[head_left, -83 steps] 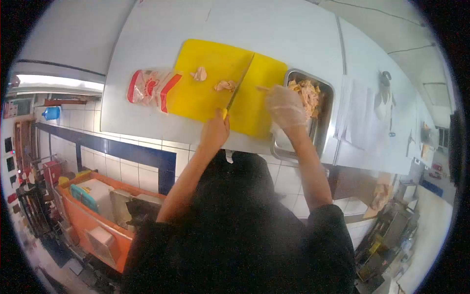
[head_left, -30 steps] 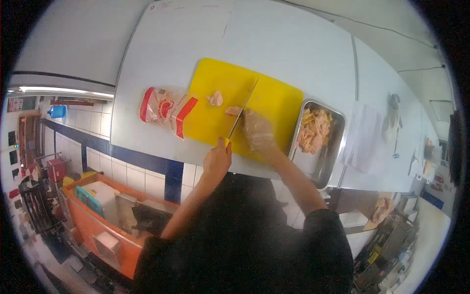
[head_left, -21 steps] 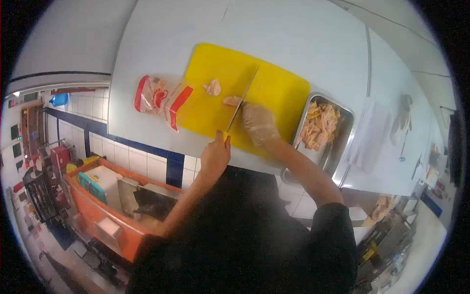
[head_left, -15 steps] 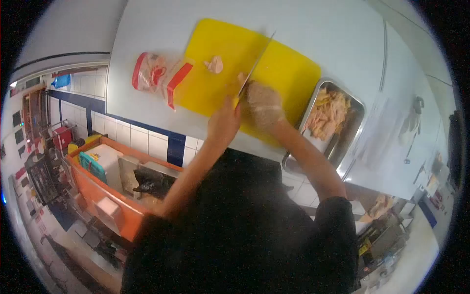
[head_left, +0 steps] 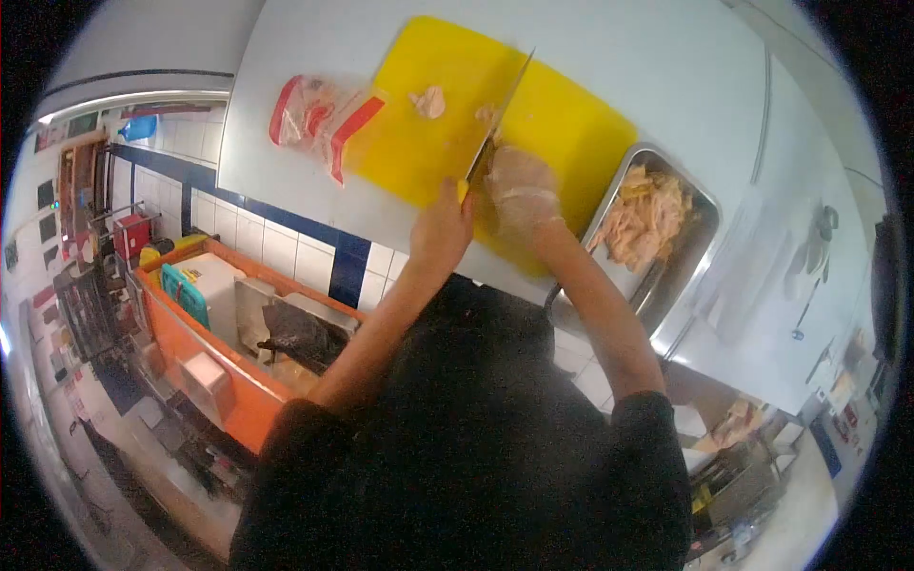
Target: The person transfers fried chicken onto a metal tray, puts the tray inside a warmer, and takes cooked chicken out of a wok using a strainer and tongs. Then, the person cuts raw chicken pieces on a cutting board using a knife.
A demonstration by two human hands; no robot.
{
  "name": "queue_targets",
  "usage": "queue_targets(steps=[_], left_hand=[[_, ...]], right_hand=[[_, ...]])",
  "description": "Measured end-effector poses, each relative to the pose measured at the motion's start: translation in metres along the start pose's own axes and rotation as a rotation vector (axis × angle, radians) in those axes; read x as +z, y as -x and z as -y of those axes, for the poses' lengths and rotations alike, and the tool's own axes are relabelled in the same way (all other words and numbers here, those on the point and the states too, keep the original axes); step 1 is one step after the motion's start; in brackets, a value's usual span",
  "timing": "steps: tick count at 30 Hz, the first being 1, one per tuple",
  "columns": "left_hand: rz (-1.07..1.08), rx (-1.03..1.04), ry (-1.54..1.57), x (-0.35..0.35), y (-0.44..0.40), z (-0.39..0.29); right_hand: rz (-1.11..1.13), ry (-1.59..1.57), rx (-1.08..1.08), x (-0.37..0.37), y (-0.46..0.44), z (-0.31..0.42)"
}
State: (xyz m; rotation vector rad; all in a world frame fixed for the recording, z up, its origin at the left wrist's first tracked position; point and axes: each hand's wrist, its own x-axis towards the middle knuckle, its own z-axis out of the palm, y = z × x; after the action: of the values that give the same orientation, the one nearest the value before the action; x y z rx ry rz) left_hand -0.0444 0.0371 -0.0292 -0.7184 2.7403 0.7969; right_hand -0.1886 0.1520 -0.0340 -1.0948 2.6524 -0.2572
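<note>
My left hand [head_left: 443, 228] is bare and closed around the yellow handle of a long knife [head_left: 505, 114], whose blade points away over the yellow cutting board [head_left: 571, 114]. Beside the blade, on its right, is my right hand [head_left: 524, 186] in a clear plastic glove, fingers curled down on the board; what lies under them is hidden. A small bit of pale meat [head_left: 486, 113] shows just left of the blade. Farther left on the board sits a larger pale piece of raw meat [head_left: 430, 102].
A clear plastic bag with red print [head_left: 314, 114] lies at the board's left edge. To the right stands a metal tray [head_left: 709, 214] holding cut raw meat [head_left: 647, 214]. An orange-sided bin [head_left: 214, 333] with containers is below the table [head_left: 314, 38] at left.
The view has shifted slightly, so board and tray appear moved. Small meat now shows left of the blade, farther from my gloved fingers. Both hands remain close together at the knife.
</note>
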Motion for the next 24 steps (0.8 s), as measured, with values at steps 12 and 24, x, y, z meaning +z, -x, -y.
queue_targets(steps=[12,24], left_hand=[[-0.109,0.174,0.25,-0.038,-0.003,0.01],[-0.083,0.154,0.313,-0.085,-0.004,0.06]], right_hand=[[-0.303,-0.066,0.164,-0.044,-0.001,-0.023],[-0.536,-0.024,0.018,0.044,-0.015,0.006]])
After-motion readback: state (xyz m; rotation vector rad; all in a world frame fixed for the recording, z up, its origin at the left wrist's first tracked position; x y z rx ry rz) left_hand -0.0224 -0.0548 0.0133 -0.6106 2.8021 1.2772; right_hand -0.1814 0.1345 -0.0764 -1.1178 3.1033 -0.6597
